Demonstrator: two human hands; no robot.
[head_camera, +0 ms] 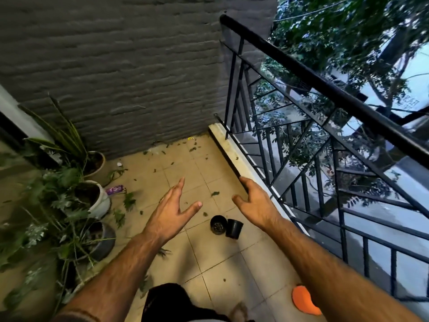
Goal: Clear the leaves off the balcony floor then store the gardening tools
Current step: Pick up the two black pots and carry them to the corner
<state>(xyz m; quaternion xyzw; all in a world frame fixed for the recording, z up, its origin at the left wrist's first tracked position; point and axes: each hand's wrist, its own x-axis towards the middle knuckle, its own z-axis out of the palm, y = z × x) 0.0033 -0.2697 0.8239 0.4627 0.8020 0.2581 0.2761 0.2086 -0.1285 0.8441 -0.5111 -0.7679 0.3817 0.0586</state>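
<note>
The tiled balcony floor (222, 259) carries scattered leaves (215, 194) beyond two black pots (226, 226) (both tipped over); planted pots (97, 198) stand left of these.

You have pale beige floor tiles (216, 259) with thin darker grout lines, dotted with small dark green leaves (215, 194) that gather towards the far edge, where a grey wall (116, 66) carries horizontal brick-like ridges. Along the floor's left edge your pots run cream (98, 163), white (102, 201) and dark grey (108, 240), with a purple wrapper (114, 189) beside the white one. Near the middle lie two black plastic pots (226, 226); an orange thing (304, 303) sits near the right edge, below the black railing (325, 84) with its diagonal bar pattern.
</note>
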